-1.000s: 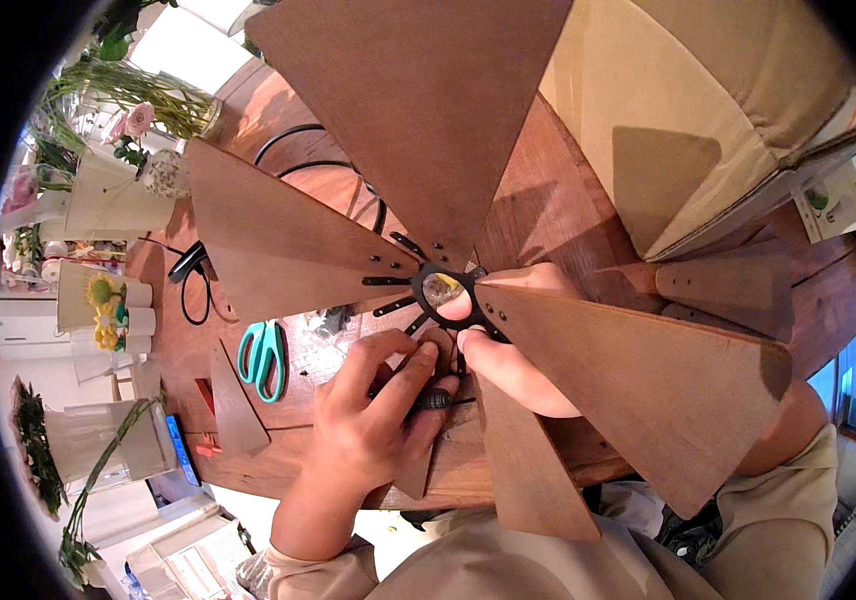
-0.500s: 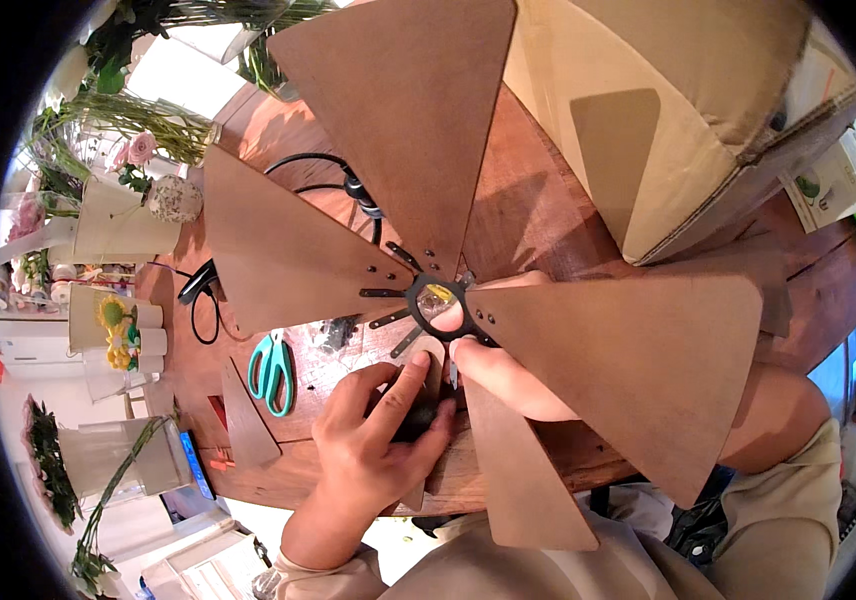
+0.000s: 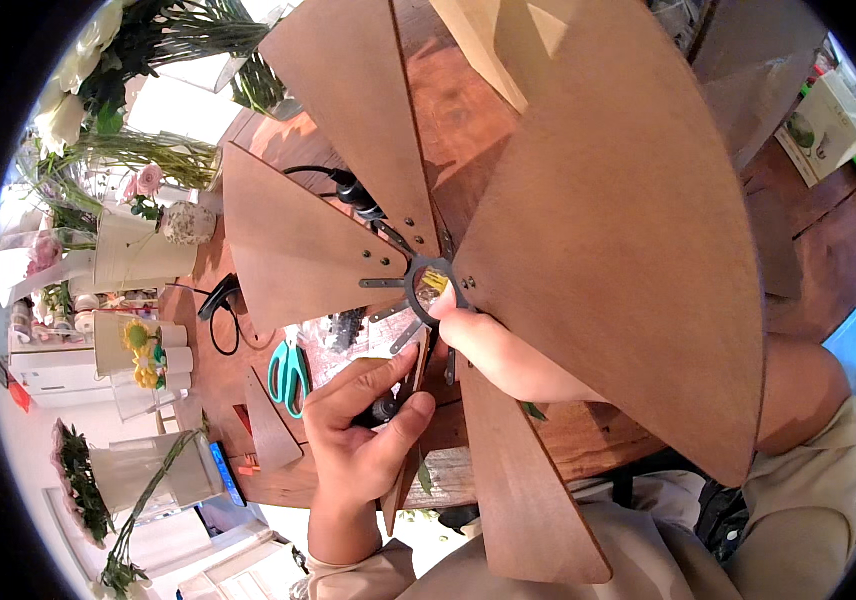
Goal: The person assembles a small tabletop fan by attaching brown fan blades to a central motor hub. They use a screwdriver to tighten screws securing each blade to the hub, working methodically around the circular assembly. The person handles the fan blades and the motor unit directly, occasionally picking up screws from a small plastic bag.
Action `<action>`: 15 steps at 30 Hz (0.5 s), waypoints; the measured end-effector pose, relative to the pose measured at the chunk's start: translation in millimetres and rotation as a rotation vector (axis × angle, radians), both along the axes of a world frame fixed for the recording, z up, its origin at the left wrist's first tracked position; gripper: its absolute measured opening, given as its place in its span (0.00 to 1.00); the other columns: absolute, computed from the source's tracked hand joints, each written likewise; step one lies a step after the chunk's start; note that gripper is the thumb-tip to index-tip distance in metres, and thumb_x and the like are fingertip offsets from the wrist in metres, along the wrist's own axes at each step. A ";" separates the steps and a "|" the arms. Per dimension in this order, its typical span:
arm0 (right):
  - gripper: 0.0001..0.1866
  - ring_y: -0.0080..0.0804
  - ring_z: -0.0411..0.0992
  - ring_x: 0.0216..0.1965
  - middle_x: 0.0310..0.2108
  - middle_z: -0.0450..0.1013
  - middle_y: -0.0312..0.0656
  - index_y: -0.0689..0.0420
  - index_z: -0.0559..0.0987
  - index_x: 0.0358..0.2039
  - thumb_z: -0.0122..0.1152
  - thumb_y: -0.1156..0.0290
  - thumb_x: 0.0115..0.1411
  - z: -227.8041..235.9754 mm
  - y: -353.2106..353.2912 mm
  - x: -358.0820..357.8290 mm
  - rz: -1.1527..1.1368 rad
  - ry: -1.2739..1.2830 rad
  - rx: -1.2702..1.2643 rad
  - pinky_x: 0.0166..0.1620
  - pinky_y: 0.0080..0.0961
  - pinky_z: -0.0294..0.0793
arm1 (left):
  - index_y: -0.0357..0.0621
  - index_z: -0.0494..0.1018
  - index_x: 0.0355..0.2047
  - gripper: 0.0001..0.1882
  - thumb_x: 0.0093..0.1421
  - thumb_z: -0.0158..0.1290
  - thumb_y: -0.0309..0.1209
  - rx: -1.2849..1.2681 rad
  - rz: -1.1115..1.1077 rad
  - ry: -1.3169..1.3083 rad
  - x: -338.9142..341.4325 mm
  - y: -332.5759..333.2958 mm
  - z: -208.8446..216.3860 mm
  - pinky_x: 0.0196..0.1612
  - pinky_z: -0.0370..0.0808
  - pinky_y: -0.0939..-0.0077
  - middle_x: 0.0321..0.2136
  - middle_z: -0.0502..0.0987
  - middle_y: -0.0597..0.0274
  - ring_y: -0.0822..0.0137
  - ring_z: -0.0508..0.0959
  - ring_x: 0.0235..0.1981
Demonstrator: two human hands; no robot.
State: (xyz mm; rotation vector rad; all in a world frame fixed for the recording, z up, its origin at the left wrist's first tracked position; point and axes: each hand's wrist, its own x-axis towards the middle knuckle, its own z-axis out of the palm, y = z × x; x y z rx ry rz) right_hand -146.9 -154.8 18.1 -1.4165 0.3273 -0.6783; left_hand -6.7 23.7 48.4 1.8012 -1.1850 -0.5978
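A dark round hub (image 3: 432,291) of a fan or windmill-like wheel is held up in front of me, with several brown wedge-shaped blades (image 3: 303,235) fixed around it and bare metal arms on its left side. My right hand (image 3: 508,355) grips the hub, thumb pressed at the ring, fingers mostly hidden behind a large blade (image 3: 628,240). My left hand (image 3: 363,420) pinches a loose-angled blade (image 3: 406,470), seen nearly edge-on, just below the hub. A black rounded object (image 3: 380,410), like a tool handle, shows in that hand; its kind is unclear.
Teal-handled scissors (image 3: 289,378) lie on the wooden table (image 3: 238,460), near a black cable (image 3: 218,300). Potted flowers and white pots (image 3: 148,240) stand along the left. A cardboard box (image 3: 483,45) is behind the blades, and a small white box (image 3: 826,125) sits far right.
The wheel has tilted, so the right-hand blade looms larger and covers much of the cardboard box. The blade in my left hand has turned edge-on, and my right thumb has moved onto the ring.
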 end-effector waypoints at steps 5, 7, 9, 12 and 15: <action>0.18 0.32 0.79 0.27 0.22 0.77 0.58 0.68 0.81 0.25 0.66 0.61 0.54 13.1 12.0 3.3 -0.073 0.073 0.007 0.32 0.35 0.73 | 0.30 0.80 0.47 0.21 0.50 0.65 0.21 0.010 0.015 0.031 -1.7 2.3 -4.4 0.34 0.70 0.82 0.31 0.81 0.55 0.73 0.77 0.31; 0.19 0.33 0.80 0.28 0.24 0.78 0.59 0.68 0.82 0.26 0.66 0.60 0.54 20.9 8.6 1.3 -0.036 0.185 0.025 0.33 0.35 0.74 | 0.30 0.80 0.47 0.21 0.50 0.65 0.22 -0.013 0.052 0.031 -8.7 -2.5 -4.3 0.34 0.71 0.82 0.31 0.81 0.55 0.72 0.78 0.31; 0.19 0.33 0.80 0.30 0.25 0.78 0.59 0.69 0.82 0.28 0.67 0.60 0.54 29.1 3.7 -2.1 -0.004 0.299 0.044 0.35 0.34 0.75 | 0.30 0.80 0.47 0.22 0.50 0.66 0.23 -0.025 0.076 0.037 -9.5 -6.1 -3.4 0.35 0.73 0.80 0.32 0.81 0.53 0.70 0.79 0.31; 0.20 0.34 0.81 0.31 0.26 0.78 0.60 0.69 0.82 0.29 0.67 0.59 0.55 18.3 7.4 7.3 0.050 0.304 0.059 0.36 0.35 0.75 | 0.30 0.80 0.46 0.22 0.49 0.66 0.23 0.041 -0.050 -0.224 -3.8 -4.3 1.3 0.34 0.75 0.78 0.32 0.81 0.52 0.69 0.80 0.31; 0.20 0.36 0.81 0.32 0.27 0.78 0.60 0.69 0.82 0.29 0.67 0.59 0.55 13.7 4.1 -0.3 0.043 0.263 0.057 0.36 0.36 0.75 | 0.31 0.80 0.46 0.22 0.49 0.66 0.23 0.050 -0.087 -0.236 -6.8 -12.1 2.3 0.34 0.75 0.78 0.32 0.81 0.52 0.68 0.80 0.31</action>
